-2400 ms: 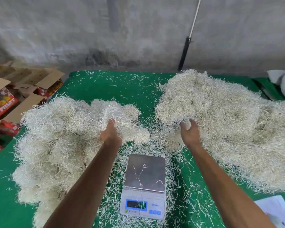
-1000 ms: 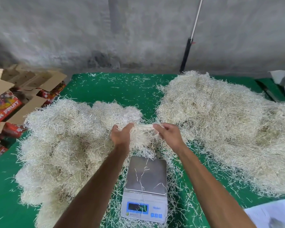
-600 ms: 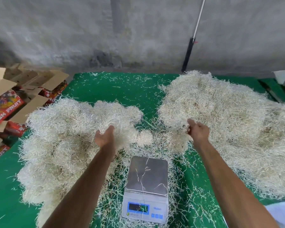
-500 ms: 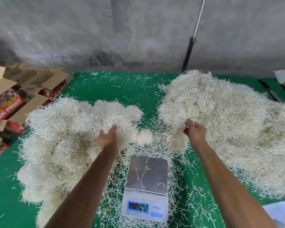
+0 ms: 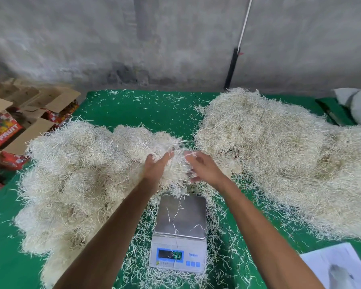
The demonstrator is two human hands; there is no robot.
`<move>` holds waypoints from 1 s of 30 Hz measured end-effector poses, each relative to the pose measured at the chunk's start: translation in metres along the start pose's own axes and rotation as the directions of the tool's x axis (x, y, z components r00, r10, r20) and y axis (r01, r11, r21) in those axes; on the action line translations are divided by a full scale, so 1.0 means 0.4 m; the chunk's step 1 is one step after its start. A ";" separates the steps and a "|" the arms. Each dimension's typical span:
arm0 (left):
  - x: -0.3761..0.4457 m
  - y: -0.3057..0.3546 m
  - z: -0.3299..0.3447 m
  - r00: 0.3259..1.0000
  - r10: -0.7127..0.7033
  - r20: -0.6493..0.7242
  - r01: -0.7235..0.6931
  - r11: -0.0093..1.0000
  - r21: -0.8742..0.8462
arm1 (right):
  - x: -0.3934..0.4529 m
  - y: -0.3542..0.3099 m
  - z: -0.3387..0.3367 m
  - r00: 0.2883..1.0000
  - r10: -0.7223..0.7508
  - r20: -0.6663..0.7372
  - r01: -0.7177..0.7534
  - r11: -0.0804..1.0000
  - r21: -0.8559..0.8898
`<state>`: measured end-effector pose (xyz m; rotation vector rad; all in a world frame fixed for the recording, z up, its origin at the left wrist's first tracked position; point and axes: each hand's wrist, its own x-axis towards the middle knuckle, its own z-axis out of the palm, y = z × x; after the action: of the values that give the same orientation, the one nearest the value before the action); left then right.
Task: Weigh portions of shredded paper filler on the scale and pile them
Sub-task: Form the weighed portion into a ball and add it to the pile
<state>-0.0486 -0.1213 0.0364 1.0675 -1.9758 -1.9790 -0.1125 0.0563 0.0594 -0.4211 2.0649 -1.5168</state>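
Holding a clump of shredded paper filler (image 5: 176,163) between both hands, just beyond the far edge of the scale (image 5: 179,232) and above the counter (image 5: 133,109). Left hand (image 5: 155,166) cups the clump from the left, fingers curled into the strands; right hand (image 5: 204,168) is on the right side, fingers spread and bent round it. Clump sits at the inner edge of the left pile (image 5: 77,180), strands from both blurring together so the boundary is hard to call. Right pile (image 5: 286,161) is larger, well apart from the left one, green cover visible between them at the far side. Scale platform is steel, only a few loose strands lying on it; display is lit but the reading is too small to tell. Loose shreds scattered all round the scale base. Cardboard boxes (image 5: 19,122) stacked off the counter's left edge, flaps open. White paper sheet (image 5: 333,265) at near right corner. Pole (image 5: 236,57) leans on the grey wall behind.
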 end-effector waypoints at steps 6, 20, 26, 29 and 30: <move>-0.085 -0.018 -0.050 0.943 -0.028 0.333 0.095 0.978 -0.187 | -0.039 0.113 0.104 0.982 0.181 -0.049 -0.166 0.960 0.225; -0.162 -0.299 -0.147 0.985 0.130 -0.114 -0.098 0.963 0.252 | -0.192 0.298 0.086 0.852 -0.004 -0.524 -0.259 0.866 -0.428; -0.209 -0.312 -0.194 0.988 0.155 -0.008 -0.154 0.985 0.077 | -0.243 0.323 0.118 0.869 -0.008 -0.495 -0.204 0.906 -0.372; -0.223 -0.327 -0.201 0.985 0.170 -0.016 -0.169 0.984 0.060 | -0.263 0.334 0.137 0.880 0.012 -0.475 -0.219 0.897 -0.384; -0.224 -0.335 -0.202 0.986 0.167 -0.024 -0.165 0.985 0.054 | -0.272 0.339 0.143 0.881 0.017 -0.473 -0.222 0.897 -0.382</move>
<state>0.1128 -0.1203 -0.0441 0.9029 -2.0397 -1.8272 0.0174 0.1139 -0.0560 -0.0757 2.7577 -1.1543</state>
